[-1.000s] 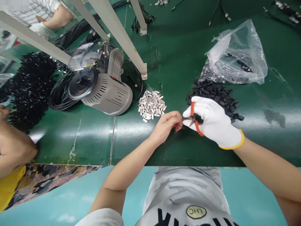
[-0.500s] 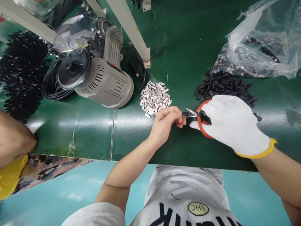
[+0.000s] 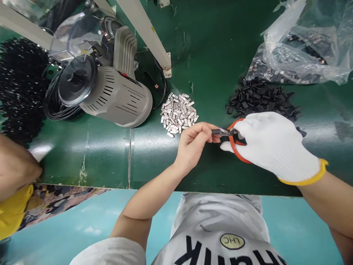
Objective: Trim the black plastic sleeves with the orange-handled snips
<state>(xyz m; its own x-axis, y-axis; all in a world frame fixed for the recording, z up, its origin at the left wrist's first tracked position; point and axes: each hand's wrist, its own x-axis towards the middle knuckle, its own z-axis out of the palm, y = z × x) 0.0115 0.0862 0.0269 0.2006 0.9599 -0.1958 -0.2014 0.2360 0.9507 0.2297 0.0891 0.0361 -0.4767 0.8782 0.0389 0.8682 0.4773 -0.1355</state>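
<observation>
My bare left hand [image 3: 196,141] pinches a small dark part [image 3: 214,131] between thumb and fingers. My right hand [image 3: 271,141], in a white glove with a yellow cuff, grips orange-handled scissors [image 3: 234,147] whose blades meet the small part. Both hands hover just above the green table [image 3: 116,154], close to its near edge. A heap of small silver metal pieces [image 3: 178,112] lies just beyond my left hand. A pile of black plastic pieces [image 3: 257,99] lies behind my right hand.
A grey motor-like machine [image 3: 110,95] lies on its side at the left, with coiled black cable [image 3: 59,110] and a mass of black parts [image 3: 19,84]. A clear plastic bag [image 3: 300,48] of parts sits at the back right. Another person's arm [image 3: 13,169] shows at the left edge.
The view has shifted closer to the table. My gloved hand has turned the scissors and brought the blades onto the part in my left hand; both hands stay together.
</observation>
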